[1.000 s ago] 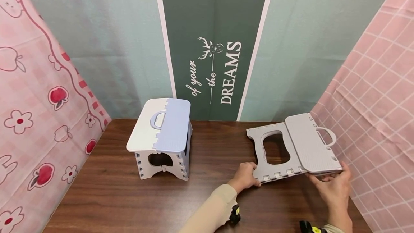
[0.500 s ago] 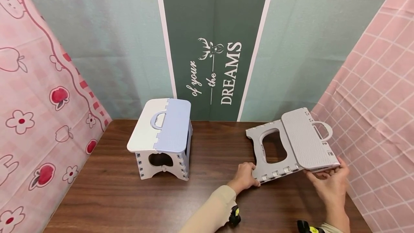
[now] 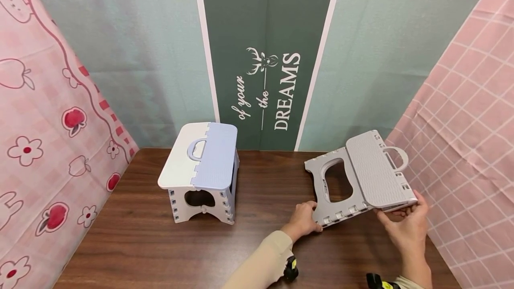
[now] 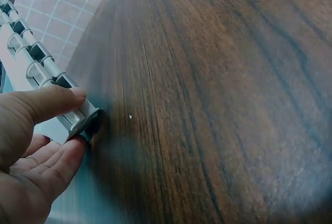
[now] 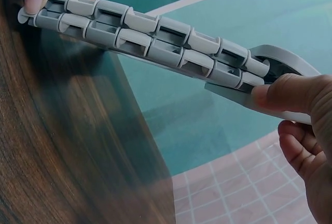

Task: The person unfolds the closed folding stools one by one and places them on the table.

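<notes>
Upright stool (image 3: 201, 162) to your left, folded stool (image 3: 371, 171) to your right
The upright stool stands on your worktop (image 3: 160, 253), left of centre, before the back cloth (image 3: 265, 17). Well apart to its right, the folded stool slants over the worktop, its right end higher than its left. Your left hand (image 3: 302, 220) is at its near left corner, your right hand (image 3: 409, 226) at its near right corner, close to the right cloth (image 3: 462, 146). The left cloth (image 3: 48, 124) flanks the worktop's opposite side.

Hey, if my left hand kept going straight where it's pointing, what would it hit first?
The folded gray stool, most likely: your left hand already pinches its near corner. How the fingers underneath line up in depth is unclear.
</notes>
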Available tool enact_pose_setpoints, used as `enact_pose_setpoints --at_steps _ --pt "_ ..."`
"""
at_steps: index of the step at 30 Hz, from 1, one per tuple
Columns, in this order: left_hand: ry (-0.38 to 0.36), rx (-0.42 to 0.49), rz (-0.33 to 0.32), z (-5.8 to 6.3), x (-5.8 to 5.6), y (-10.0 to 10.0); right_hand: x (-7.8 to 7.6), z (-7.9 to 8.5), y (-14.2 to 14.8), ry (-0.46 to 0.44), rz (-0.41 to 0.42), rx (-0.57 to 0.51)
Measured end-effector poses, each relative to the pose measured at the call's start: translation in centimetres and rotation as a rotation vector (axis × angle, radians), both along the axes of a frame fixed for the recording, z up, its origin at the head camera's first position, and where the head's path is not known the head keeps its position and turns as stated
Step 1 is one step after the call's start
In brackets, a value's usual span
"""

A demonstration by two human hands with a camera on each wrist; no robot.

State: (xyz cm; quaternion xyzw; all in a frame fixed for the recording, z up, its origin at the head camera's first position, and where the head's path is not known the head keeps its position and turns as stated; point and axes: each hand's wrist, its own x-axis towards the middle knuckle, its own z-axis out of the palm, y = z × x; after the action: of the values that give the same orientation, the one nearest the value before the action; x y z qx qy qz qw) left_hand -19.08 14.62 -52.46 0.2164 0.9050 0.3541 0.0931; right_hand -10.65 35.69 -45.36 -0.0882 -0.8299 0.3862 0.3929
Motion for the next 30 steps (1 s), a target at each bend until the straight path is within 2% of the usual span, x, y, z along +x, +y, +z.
enact_pose_setpoints --at_steps 5,11,16,22,25,30 --pt "-0.003 0.01 -0.006 0.0 -0.1 0.0 0.1 0.4 -0.5 0.004 -0.001 0.009" --pt "0.031 0.018 -0.001 -0.1 -0.3 -0.1 0.0 0.7 -0.9 0.004 0.013 0.044" --pt "0.045 0.037 -0.011 -0.2 -0.3 -0.3 -0.2 0.9 -1.1 0.063 0.087 0.093" --pt "-0.032 0.085 -0.005 0.1 -0.3 -0.6 -0.5 1.3 -1.1 0.157 0.224 0.163" --pt "-0.062 0.089 0.008 0.1 -0.3 -0.6 -0.6 1.6 -1.3 0.17 0.255 0.189" --pt "-0.072 0.087 0.014 0.1 -0.4 -0.6 -0.7 1.8 -1.5 0.164 0.272 0.206"
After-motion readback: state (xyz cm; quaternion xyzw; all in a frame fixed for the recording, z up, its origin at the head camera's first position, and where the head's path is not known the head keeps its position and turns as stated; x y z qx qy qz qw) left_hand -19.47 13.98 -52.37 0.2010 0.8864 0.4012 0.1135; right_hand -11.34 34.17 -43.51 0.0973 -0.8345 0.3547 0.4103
